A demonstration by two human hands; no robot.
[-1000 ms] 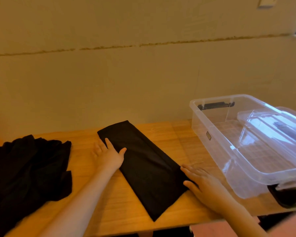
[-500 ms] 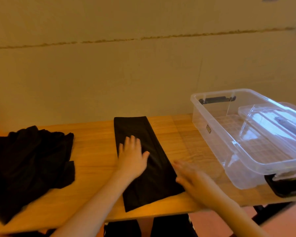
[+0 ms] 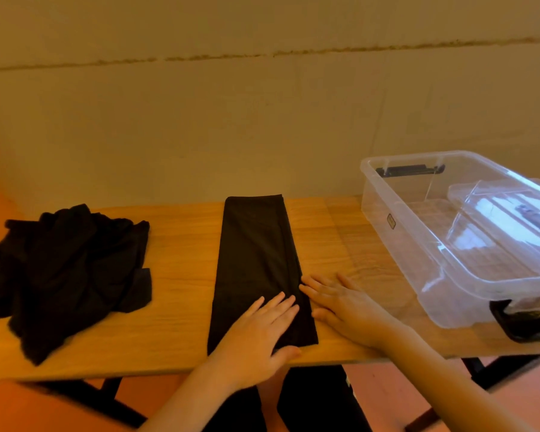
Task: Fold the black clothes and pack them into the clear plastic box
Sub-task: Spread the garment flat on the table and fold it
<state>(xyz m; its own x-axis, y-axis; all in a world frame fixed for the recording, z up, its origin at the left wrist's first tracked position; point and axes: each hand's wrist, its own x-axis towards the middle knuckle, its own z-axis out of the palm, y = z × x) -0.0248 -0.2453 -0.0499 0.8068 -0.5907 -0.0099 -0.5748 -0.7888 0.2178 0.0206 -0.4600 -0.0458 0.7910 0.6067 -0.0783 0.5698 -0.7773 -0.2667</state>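
Since half a second ago the left hand (image 3: 256, 335) has slid down the folded black garment (image 3: 256, 263) from its middle to the near end, and the strip itself has swung round so it now runs straight away from the desk edge instead of slanting. That hand lies flat on the cloth, fingers straight and spread a bit, holding nothing. The right hand (image 3: 340, 302) is flat too, palm down on the desk (image 3: 181, 266), its fingertips touching the garment's right edge near the bottom, nothing gripped. To the left, well apart from the strip, sits a rumpled pile of black clothes (image 3: 66, 272) waiting unfolded. On the right end of the desk is the clear plastic box (image 3: 396, 241), no clothes in it yet, with a clear lid (image 3: 508, 210) tilted across its far right side and dark latch handles at both ends
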